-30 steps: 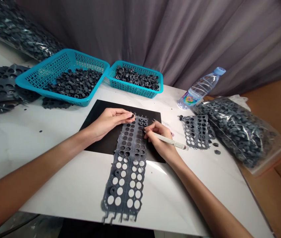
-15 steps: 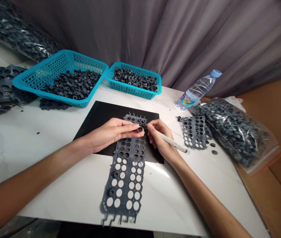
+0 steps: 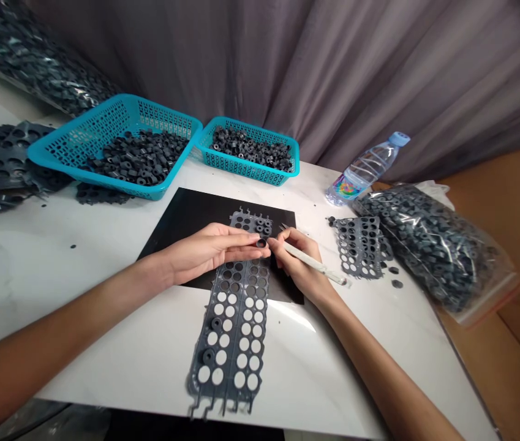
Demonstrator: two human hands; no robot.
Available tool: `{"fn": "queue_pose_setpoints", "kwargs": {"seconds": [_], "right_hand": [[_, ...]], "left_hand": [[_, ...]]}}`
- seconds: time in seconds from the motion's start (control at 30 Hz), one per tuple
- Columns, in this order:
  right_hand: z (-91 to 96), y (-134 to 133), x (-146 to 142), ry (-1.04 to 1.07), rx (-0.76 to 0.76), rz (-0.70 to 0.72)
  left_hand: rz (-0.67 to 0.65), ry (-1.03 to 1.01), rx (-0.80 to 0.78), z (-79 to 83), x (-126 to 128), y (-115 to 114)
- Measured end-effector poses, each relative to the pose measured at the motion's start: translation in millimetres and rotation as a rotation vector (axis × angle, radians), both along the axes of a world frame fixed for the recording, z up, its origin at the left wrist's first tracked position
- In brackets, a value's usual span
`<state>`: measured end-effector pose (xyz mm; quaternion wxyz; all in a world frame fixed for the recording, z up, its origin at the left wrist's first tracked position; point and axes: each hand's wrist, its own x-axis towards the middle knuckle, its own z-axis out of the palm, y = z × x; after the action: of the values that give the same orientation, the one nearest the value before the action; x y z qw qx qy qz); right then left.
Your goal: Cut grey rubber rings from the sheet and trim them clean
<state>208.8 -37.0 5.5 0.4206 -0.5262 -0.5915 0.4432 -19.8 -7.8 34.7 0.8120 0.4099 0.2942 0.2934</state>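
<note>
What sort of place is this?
Probably a parts-finishing bench: blue baskets heaped with grey rings, a bulk bag of more, and a punched sheet where the left hand pinches a ring and the right hand holds a thin tool.

I see a bright picture with soft, even light. The white table [image 3: 80, 245] shines, and a pale glare patch sits on it near the right hand [image 3: 299, 266]. Shadows under the left hand [image 3: 204, 251] and the grey sheet [image 3: 236, 334] are thin and faint. The clear bag [image 3: 429, 245] has small white sparkles. The middle looks sharp; I can see the little ring [image 3: 261, 243] and the thin tool [image 3: 315, 264] well. The edges bend and stretch, and the corners look smeared. The curtain [image 3: 333, 73] is darker up top.
</note>
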Motion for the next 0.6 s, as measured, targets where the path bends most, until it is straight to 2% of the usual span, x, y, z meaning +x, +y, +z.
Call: {"fn": "queue_pose_setpoints", "kwargs": {"seconds": [0.2,0.3,0.37,0.43,0.53,0.6], "right_hand": [[0.7,-1,1,-0.04,0.007,0.009],[0.1,-1,1,-0.037,0.012,-0.004],[0.3,-1,0,-0.041,0.017,-0.012],[0.5,-1,-1,-0.051,0.02,-0.021],[-0.1,-2,-2,-0.055,0.031,-0.029],[-1.2,-2,-2,-0.054,0.046,-0.027]], "left_hand": [[-0.013,-0.015,-0.093,2.0,1,-2],[0.069,-0.005,-0.04,0.3,3,-2],[0.247,0.007,0.079,2.5,1,2],[0.517,0.031,0.272,9.2,-6,11],[0.981,0.114,0.682,23.4,-29,32],[1.194,0.258,0.94,29.3,-51,47]]}}
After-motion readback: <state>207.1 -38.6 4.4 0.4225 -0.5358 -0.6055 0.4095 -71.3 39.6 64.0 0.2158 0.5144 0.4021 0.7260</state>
